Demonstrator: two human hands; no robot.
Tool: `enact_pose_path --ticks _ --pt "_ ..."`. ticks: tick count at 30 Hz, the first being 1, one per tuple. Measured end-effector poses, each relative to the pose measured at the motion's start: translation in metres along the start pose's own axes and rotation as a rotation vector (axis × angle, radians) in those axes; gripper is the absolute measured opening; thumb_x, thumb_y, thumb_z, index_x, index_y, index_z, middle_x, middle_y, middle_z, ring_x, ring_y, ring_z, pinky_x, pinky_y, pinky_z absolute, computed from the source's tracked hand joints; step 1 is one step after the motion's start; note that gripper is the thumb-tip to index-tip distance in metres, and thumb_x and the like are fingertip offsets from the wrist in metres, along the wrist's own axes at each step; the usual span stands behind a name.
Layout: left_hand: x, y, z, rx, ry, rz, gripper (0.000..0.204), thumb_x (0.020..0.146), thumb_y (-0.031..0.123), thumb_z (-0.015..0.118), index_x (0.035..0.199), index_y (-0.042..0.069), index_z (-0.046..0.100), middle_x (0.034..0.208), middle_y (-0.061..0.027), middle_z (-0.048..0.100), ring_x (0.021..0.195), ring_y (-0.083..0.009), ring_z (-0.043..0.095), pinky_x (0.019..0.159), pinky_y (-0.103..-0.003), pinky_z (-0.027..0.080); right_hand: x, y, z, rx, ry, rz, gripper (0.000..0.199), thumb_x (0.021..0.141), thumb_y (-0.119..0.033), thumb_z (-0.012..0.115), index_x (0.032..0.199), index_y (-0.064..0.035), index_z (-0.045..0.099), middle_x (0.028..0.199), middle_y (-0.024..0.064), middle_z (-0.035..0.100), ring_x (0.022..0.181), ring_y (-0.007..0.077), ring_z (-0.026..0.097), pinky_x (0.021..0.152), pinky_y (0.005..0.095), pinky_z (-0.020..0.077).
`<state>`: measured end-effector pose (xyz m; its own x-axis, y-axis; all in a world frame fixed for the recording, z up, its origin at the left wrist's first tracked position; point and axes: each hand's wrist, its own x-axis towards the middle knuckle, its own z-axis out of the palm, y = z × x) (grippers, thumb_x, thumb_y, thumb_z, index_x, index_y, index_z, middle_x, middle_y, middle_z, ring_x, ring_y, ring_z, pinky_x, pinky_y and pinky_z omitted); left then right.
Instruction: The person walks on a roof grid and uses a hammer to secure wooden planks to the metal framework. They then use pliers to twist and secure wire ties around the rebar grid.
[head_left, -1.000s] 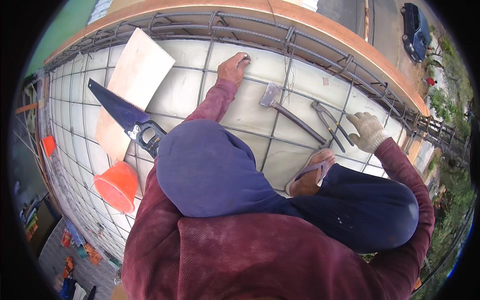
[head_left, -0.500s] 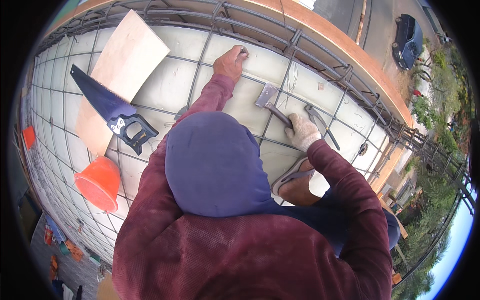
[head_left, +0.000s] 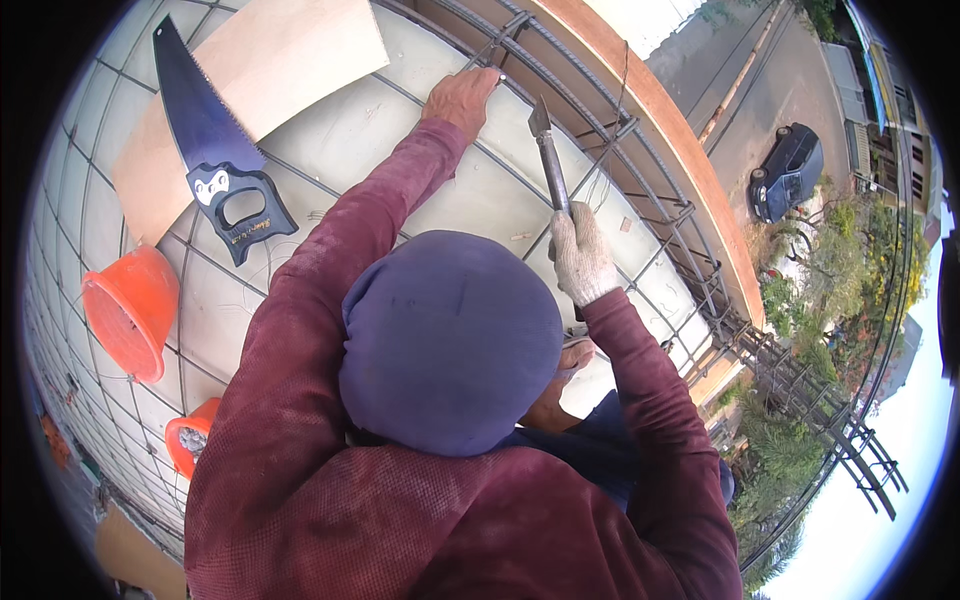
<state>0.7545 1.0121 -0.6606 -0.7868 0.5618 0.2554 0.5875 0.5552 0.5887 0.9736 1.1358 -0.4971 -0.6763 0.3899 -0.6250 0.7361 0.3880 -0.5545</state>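
My left hand (head_left: 460, 103), bare, reaches to the steel bars along the far edge. Its fingers are pinched together around something small, too small to name. My right hand (head_left: 583, 258), in a pale knit glove, is wrapped round the handle of a hammer (head_left: 552, 168). The hammer's head points away from me, to the right of my left hand. Below both hands lies a grid of thin steel bars over pale sheeting (head_left: 520, 205). My bent knee (head_left: 450, 340) in blue cloth hides the middle of the grid.
A handsaw (head_left: 215, 130) rests across a plywood sheet (head_left: 290, 65) at the left. Two orange buckets (head_left: 130, 310) stand nearer. Thicker bars (head_left: 570, 95) run beside a wooden edge board (head_left: 690, 180); beyond it, far below, are a road and a dark car (head_left: 787, 172).
The hammer has come up off the grid, its head turned farther away. My left hand has shifted toward the edge bars. My view has swung, and a second orange bucket shows.
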Motion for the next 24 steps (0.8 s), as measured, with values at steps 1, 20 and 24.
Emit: enact_pose_path --ticks 1,20,24 --pt "0.003 -0.001 -0.001 -0.036 0.047 0.025 0.012 0.096 0.012 0.057 0.108 0.010 0.055 0.098 -0.0116 0.067 0.091 -0.0339 0.063 0.079 -0.046 0.049 0.004 0.006 0.004 -0.065 0.091 -0.163 0.036 0.103 -0.034 0.050 0.116 -0.0003 0.052 0.078 0.0262 0.063 0.079 0.0461 0.065 0.072 0.0505 0.0498" --pt "-0.005 0.000 0.000 -0.044 0.000 -0.052 0.014 0.096 0.014 0.058 0.110 0.010 0.055 0.099 -0.0119 0.068 0.089 -0.0360 0.064 0.079 -0.047 0.049 0.018 0.014 0.022 -0.131 0.002 0.153 0.042 0.104 -0.038 0.043 0.117 -0.0004 0.055 0.086 0.0320 0.064 0.085 0.0511 0.063 0.074 0.0573 0.0481" --pt "0.000 0.003 -0.005 -0.015 0.036 -0.031 0.012 0.098 0.016 0.055 0.109 0.010 0.056 0.096 -0.0099 0.068 0.090 -0.0331 0.064 0.078 -0.045 0.048 0.011 0.027 0.025 -0.268 0.139 -0.072 0.042 0.104 -0.038 0.042 0.117 -0.0007 0.055 0.090 0.0327 0.065 0.090 0.0513 0.063 0.083 0.0572 0.0499"
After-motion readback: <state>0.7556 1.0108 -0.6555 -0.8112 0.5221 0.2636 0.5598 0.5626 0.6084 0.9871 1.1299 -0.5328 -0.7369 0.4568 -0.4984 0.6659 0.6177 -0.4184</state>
